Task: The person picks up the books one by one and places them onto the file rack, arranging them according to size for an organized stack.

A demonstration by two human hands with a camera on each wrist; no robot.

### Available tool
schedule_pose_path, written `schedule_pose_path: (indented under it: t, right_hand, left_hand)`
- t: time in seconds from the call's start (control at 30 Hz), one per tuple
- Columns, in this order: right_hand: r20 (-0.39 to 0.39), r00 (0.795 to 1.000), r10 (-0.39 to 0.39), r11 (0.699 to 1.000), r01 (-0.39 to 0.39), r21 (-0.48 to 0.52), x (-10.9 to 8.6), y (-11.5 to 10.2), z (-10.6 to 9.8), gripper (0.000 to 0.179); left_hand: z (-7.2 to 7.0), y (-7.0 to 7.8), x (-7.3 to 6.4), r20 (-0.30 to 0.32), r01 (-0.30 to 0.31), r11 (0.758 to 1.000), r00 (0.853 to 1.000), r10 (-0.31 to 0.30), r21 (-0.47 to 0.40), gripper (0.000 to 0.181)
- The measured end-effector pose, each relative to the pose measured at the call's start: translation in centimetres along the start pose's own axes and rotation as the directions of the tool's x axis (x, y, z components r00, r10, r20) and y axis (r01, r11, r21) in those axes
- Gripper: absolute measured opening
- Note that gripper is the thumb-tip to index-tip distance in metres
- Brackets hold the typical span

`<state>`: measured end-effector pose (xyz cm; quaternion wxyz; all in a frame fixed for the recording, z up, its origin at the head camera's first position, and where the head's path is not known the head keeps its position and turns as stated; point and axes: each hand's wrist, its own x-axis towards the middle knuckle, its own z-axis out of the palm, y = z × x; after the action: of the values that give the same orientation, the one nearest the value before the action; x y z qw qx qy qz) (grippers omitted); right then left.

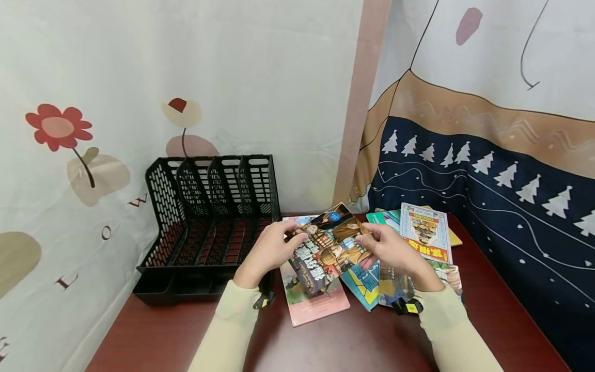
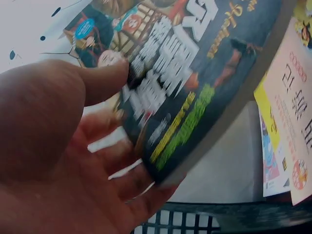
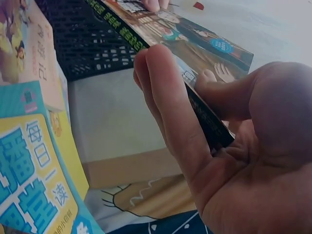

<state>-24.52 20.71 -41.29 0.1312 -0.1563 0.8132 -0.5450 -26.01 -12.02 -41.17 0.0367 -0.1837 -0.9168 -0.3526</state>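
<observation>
Head view looks forward-down; close wrist views share the held book (image 1: 329,250)

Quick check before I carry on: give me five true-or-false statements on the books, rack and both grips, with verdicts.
1. The left grip and right grip hold one dark book. True.
2. The dark book is in the rack. False: it is held outside the rack.
3. In the head view, the rack is left of the dark book. True.
4. The pink book stands upright. False: it lies flat.
5. The rack is white. False: it is black.
</observation>
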Motion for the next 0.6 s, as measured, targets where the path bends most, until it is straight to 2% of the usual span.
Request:
schedule_pose_path:
  t: [0.07,0.13,0.23,0.33,0.53,0.6]
  right_hand:
    - [-0.034,0.999,0.002,1.0,-0.001,0.016,0.0,0.1,-0.29,0.054]
    - [-0.073,0.997,0.007,0.999,-0.004,0.039,-0.05,0.14,-0.52,0.064]
    - [-0.119,0.993,0.016,0.997,-0.007,0.076,-0.08,0.04,-0.67,0.073]
    - [-0.144,0.989,0.021,0.995,-0.006,0.102,-0.08,-0.25,-0.5,0.075]
    - [-0.171,0.985,0.028,0.986,0.001,0.165,-0.19,-0.75,-0.07,0.076]
    - [-0.168,0.985,0.035,0.983,-0.004,0.182,-0.12,-0.79,0.06,0.073]
  left_hand:
    - [-0.3,0.0,-0.09,-0.051,0.039,0.999,0.998,-0.039,-0.011,0.021]
    - [-0.53,0.11,-0.22,-0.082,0.1,0.994,0.991,-0.103,-0.044,0.036]
    - [-0.59,0.22,-0.2,-0.086,0.164,0.983,0.981,-0.171,-0.079,0.053]
    - [-0.46,0.39,-0.1,-0.071,0.201,0.975,0.975,-0.208,-0.094,0.067]
    - [-0.22,0.72,-0.2,-0.043,0.231,0.966,0.971,-0.237,-0.117,0.081]
    - [-0.12,0.74,-0.25,-0.039,0.21,0.969,0.976,-0.216,-0.132,0.074]
